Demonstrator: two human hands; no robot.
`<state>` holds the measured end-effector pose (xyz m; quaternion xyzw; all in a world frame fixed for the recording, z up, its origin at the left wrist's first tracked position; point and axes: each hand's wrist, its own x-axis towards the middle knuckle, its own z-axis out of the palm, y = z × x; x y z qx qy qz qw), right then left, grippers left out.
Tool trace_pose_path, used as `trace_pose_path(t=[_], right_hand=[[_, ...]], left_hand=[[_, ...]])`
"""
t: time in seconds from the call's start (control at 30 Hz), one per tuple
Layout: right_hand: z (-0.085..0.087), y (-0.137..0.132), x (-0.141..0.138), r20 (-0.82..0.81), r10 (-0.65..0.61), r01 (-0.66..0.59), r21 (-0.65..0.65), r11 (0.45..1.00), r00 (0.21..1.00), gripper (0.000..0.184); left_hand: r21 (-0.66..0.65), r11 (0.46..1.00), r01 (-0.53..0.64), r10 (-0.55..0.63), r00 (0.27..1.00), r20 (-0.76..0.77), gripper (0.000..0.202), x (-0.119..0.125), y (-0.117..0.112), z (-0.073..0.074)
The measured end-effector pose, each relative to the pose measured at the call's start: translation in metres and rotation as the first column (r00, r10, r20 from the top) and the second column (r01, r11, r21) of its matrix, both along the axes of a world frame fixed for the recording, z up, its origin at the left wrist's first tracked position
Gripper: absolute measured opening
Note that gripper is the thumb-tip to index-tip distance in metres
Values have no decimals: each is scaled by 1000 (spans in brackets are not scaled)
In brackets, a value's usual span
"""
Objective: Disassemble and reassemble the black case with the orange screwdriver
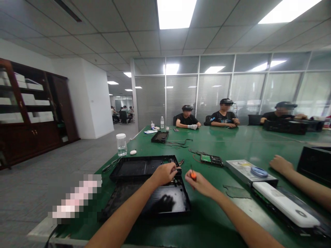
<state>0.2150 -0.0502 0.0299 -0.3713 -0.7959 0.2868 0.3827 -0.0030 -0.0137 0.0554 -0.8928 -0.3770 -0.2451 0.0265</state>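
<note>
In front of me lies an opened black plastic casing, its rear half (139, 167) a shallow tray and its front half (178, 203) a glossy panel with a raised rim. My left hand (164, 174) is closed in a pinch over the right side of the casing, on a few thin wires (178, 168) at its fingertips. To the right of the casing, my right hand (203, 184) is wrapped round a small screwdriver (193, 175) with an orange handle, its dark shaft pointing upward. The screwdriver's tip is apart from the casing.
A lidded plastic jar (121, 144) and pliers-like tool (111, 165) lie left. A circuit board (210, 159) sits behind my right hand. At right are a metal box (248, 172), a blue tape roll (259, 172), a white device (284, 203) and another person's arm (292, 172). Several people sit opposite.
</note>
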Motion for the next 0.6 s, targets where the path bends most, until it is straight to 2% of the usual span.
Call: trace_pose_path(t=[0.03,0.1,0.17,0.23,0.3,0.43,0.5,0.6], right_hand=[[1,-20,-3,190,51,-68,83,994,980,10],[-2,-58,-6,462,63,-165,184,969,884,19],[-8,-87,-4,566,-22,-134,233,963,824,24],[-17,-104,0,611,-77,-98,247,964,788,17],[-25,-111,4,633,-114,-73,262,962,766,11],[-41,-111,6,613,-207,6,313,950,762,18],[-48,-109,1,582,-253,60,330,942,773,23],[-52,-100,-10,557,-334,138,363,921,761,17]], left_hand=[[-20,997,-72,72,997,-22,22,-11,4,4],[-53,985,-162,156,982,-104,22,-38,14,10],[-125,972,-198,174,968,-181,23,-66,24,9],[-265,939,-220,154,957,-246,27,-89,32,2],[-320,922,-216,125,951,-282,26,-104,37,-9],[-208,970,-128,57,948,-314,20,-109,39,-20],[-162,983,-83,25,943,-332,22,-105,37,-14],[-105,993,-60,22,942,-334,23,-97,29,7]])
